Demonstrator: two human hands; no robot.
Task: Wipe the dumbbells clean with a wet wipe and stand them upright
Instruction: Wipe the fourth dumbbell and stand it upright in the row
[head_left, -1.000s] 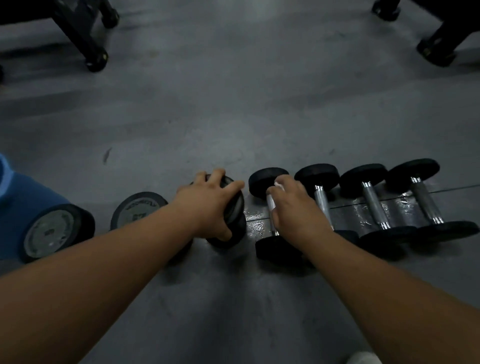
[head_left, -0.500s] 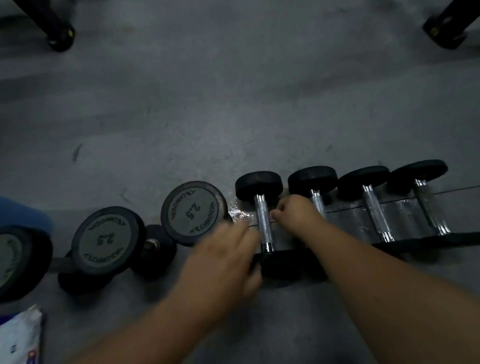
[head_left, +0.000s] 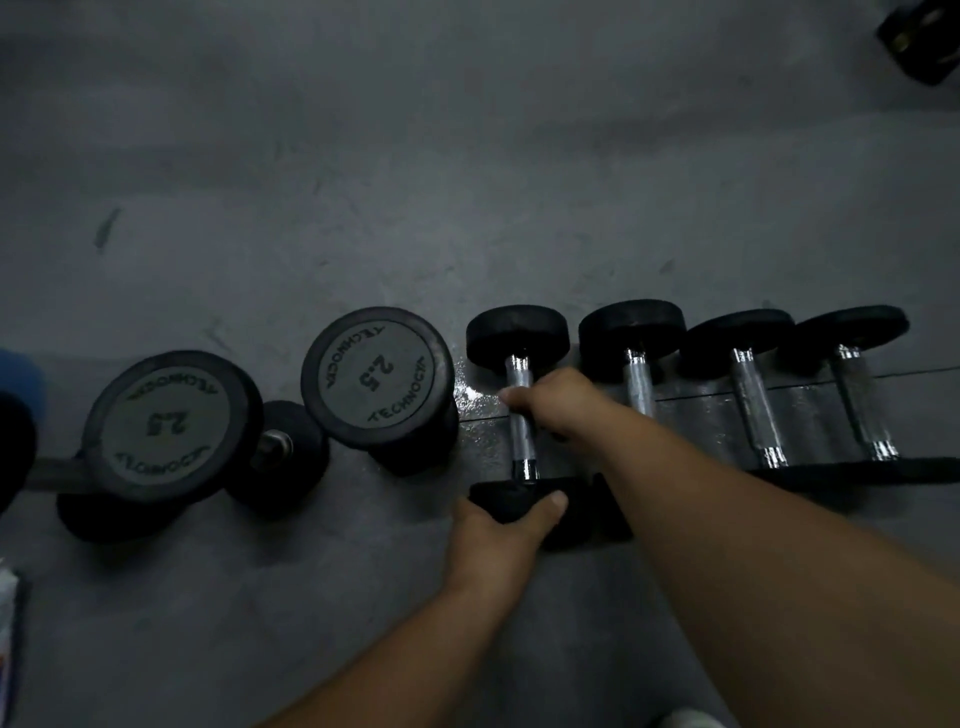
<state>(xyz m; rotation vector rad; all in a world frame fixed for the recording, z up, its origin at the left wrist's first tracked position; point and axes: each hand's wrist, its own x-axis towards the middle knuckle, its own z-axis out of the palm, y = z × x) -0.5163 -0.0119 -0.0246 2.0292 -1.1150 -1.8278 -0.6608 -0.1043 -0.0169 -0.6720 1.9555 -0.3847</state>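
- Bottom edge, nearest: a pale rounded shape (head_left: 691, 719), too cropped to identify; at the left edge, the corner of a white packet (head_left: 8, 639) lying on the grey floor (head_left: 467, 156).
- Two bare forearms reaching forward from the bottom of the view, the right one crossing above the left.
- Left hand (head_left: 501, 530) clenched around the near black end of the leftmost lying dumbbell (head_left: 521, 415), thumb over the top of that end.
- Right hand (head_left: 561, 402) closed over the chrome handle of the same dumbbell, knuckles up, fingers (head_left: 514, 397) curled around the bar; no seeing whether a wipe sits under the palm.
- Same dumbbell flat on the floor, handle pointing away, far end just beside a wet, shiny patch (head_left: 483, 415).
- To its right, three more dumbbells lying flat and parallel, close together: second dumbbell (head_left: 639, 387), partly behind the right forearm, third dumbbell (head_left: 756, 410), fourth dumbbell (head_left: 860, 405).
- To its left, an upright dumbbell (head_left: 379, 374) standing on end, its round top face marked 2.5, just beside the wet patch.
- Further left, another upright dumbbell (head_left: 166, 423) also marked 2.5, with a tipped dumbbell (head_left: 278, 449) between the two, its chrome stub visible.
- At the left edge, a dark rounded weight (head_left: 13, 447) cut off by the frame, a blue blur (head_left: 23, 374) behind it.
- Far top right corner: a black piece of equipment (head_left: 924, 36) on the floor, well apart from the row.
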